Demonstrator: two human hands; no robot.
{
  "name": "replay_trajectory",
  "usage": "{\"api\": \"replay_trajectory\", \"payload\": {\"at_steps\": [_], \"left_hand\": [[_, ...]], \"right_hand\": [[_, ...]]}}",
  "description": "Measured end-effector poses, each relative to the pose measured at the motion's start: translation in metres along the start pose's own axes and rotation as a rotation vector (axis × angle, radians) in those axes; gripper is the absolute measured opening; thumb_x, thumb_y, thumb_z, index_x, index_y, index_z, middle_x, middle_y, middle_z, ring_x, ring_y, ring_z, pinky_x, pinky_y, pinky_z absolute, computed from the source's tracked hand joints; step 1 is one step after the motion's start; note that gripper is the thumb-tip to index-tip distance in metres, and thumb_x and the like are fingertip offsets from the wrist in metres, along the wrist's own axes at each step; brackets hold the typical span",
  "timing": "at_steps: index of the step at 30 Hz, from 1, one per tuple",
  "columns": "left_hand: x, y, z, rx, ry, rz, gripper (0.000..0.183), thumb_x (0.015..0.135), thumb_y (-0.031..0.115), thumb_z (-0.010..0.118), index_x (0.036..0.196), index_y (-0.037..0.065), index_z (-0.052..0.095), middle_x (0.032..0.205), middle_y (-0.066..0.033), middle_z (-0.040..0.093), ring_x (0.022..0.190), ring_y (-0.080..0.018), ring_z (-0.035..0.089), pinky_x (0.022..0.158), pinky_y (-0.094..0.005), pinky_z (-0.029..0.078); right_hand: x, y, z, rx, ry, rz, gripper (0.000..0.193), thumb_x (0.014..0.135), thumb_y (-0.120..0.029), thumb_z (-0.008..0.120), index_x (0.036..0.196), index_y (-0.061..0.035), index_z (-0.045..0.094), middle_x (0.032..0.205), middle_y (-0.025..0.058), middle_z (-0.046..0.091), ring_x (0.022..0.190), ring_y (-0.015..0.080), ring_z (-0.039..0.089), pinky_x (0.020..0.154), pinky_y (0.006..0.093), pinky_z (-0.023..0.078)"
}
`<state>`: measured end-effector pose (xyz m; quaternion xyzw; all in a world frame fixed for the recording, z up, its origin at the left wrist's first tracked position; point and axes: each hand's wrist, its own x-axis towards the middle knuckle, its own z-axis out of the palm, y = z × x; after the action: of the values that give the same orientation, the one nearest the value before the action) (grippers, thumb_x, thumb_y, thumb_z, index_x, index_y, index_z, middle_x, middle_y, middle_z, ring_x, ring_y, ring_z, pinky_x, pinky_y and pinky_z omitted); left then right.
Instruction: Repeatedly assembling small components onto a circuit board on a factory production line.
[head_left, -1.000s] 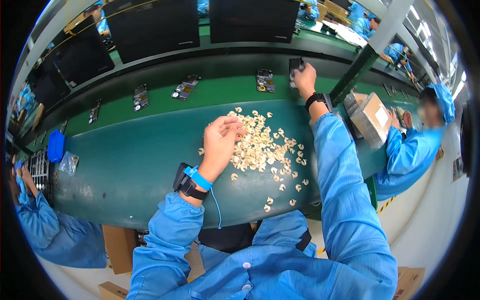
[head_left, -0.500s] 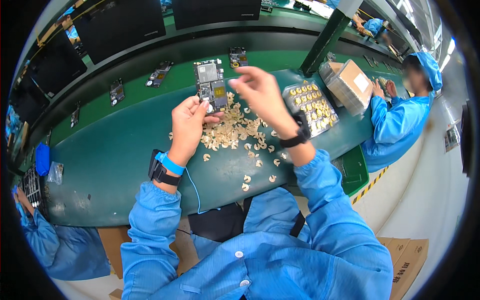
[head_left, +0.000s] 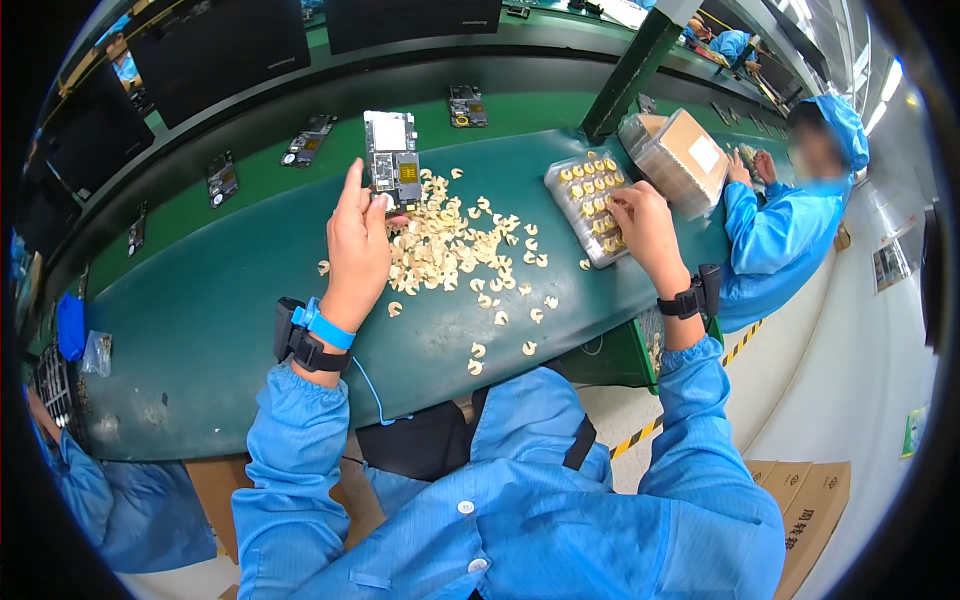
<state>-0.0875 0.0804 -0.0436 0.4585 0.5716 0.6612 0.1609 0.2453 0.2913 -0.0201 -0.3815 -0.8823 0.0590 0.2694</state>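
My left hand (head_left: 357,245) holds a dark circuit board (head_left: 382,170) upright by its lower end, with the thumb over a corner. The board carries a silver shield plate and a gold-coloured patch. Over to the right, my right hand (head_left: 648,228) reaches onto a clear plastic tray (head_left: 572,208) of small round yellow-and-white parts. Its thumb and fingers are pinched together at the tray's right side; what lies between the fingertips is hidden. Between the hands, below the board, spreads a loose pile of cream-coloured crescent-shaped pieces (head_left: 450,250).
Several more circuit boards (head_left: 466,106) lie along the green bench's far strip. Beyond the tray stand a cardboard box (head_left: 690,150) in clear plastic and a dark green post (head_left: 625,85). A co-worker in blue (head_left: 785,240) sits at right. A green bin (head_left: 625,358) is below the edge.
My right hand has moved from beside the board rightward to the tray and pinched down there. My left hand keeps hold of the circuit board. The whole view has shifted slightly.
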Motion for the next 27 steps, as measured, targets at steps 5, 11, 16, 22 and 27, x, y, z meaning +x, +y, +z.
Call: {"api": "replay_trajectory", "payload": {"at_steps": [5, 11, 16, 22, 27], "left_hand": [[0.004, 0.015, -0.002, -0.012, 0.019, 0.033, 0.033, 0.108, 0.0, 0.043, 0.141, -0.002, 0.048, 0.107, -0.0152, 0.069, 0.088, -0.0186, 0.073, 0.072, -0.0287, 0.06], [0.007, -0.002, -0.006, 0.009, 0.026, 0.053, 0.019, 0.11, 0.007, 0.049, 0.115, -0.006, 0.062, 0.101, -0.0112, 0.07, 0.087, -0.017, 0.073, 0.073, -0.029, 0.06], [0.006, 0.003, -0.006, 0.123, -0.018, 0.089, 0.022, 0.109, 0.01, 0.053, 0.105, -0.008, 0.065, 0.098, -0.0097, 0.07, 0.084, -0.0155, 0.072, 0.076, -0.0284, 0.058], [0.0, 0.008, -0.01, 0.203, 0.013, 0.162, 0.011, 0.102, 0.005, 0.063, 0.098, -0.006, 0.065, 0.088, -0.0061, 0.067, 0.079, -0.01, 0.066, 0.07, -0.0256, 0.052], [0.0, 0.019, -0.008, 0.229, 0.033, 0.253, 0.01, 0.099, 0.003, 0.066, 0.093, -0.006, 0.067, 0.084, -0.0066, 0.065, 0.074, -0.0091, 0.061, 0.068, -0.0252, 0.05]], "right_hand": [[-0.003, 0.008, 0.003, 0.022, 0.018, -0.117, 0.016, 0.092, -0.006, 0.068, 0.102, 0.0051, 0.073, 0.094, 0.0191, 0.065, 0.09, 0.0386, 0.066, 0.083, 0.0438, 0.053], [0.005, 0.013, 0.006, 0.063, 0.061, -0.18, 0.014, 0.098, -0.007, 0.061, 0.099, 0.0051, 0.068, 0.093, 0.0221, 0.062, 0.088, 0.0414, 0.064, 0.079, 0.0457, 0.051], [0.026, 0.01, 0.013, 0.064, 0.249, -0.156, 0.016, 0.103, -0.009, 0.057, 0.101, 0.0046, 0.064, 0.092, 0.0237, 0.064, 0.084, 0.0412, 0.064, 0.076, 0.0447, 0.051], [0.056, -0.036, 0.013, 0.831, -0.104, 0.127, 0.022, 0.106, -0.011, 0.058, 0.117, 0.0047, 0.068, 0.088, 0.006, 0.069, 0.075, 0.0103, 0.063, 0.069, 0.0269, 0.052], [0.062, -0.131, 0.022, 1.003, -0.427, -0.039, 0.023, 0.106, -0.009, 0.06, 0.123, 0.0039, 0.067, 0.091, 0.0027, 0.069, 0.077, 0.0065, 0.061, 0.07, 0.0235, 0.052]]}}
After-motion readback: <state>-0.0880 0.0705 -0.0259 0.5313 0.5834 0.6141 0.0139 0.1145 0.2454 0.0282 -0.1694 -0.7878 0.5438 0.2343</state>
